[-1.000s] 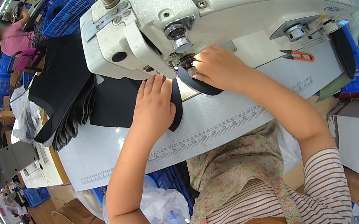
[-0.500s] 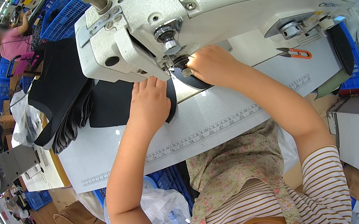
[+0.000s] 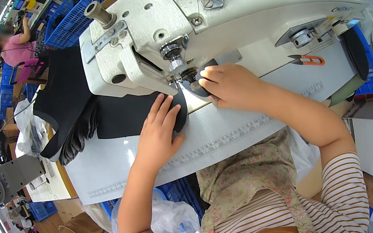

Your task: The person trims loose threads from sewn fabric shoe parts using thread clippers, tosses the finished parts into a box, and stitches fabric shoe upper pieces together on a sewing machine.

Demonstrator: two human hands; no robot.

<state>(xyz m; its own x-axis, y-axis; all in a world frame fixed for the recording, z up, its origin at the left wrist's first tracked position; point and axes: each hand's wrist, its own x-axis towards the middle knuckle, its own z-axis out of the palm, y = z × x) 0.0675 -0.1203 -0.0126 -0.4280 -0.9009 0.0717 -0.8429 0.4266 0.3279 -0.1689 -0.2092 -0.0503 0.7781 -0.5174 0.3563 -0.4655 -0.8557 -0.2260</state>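
Note:
A black fabric piece (image 3: 119, 115) lies flat on the machine bed, its right end under the head of a white sewing machine (image 3: 229, 20). My left hand (image 3: 157, 133) rests on this piece just left of the needle area, fingers spread and flat. To the right of the presser foot, my right hand (image 3: 236, 88) has its fingers bent round the edge of a smaller black part (image 3: 199, 90). Whether that part joins the larger piece is hidden by the machine head. The needle tip is too small to make out.
A stack of black cut pieces (image 3: 64, 107) hangs at the left end of the table. Orange-handled thread snips (image 3: 308, 60) lie right of my right hand. A printed ruler (image 3: 211, 144) runs along the front edge. A blue basket (image 3: 73, 17) and another person (image 3: 17, 46) are beyond.
My left hand has slid slightly toward me and its fingers have spread on the fabric. The right hand has shifted down and toward me beside the presser foot.

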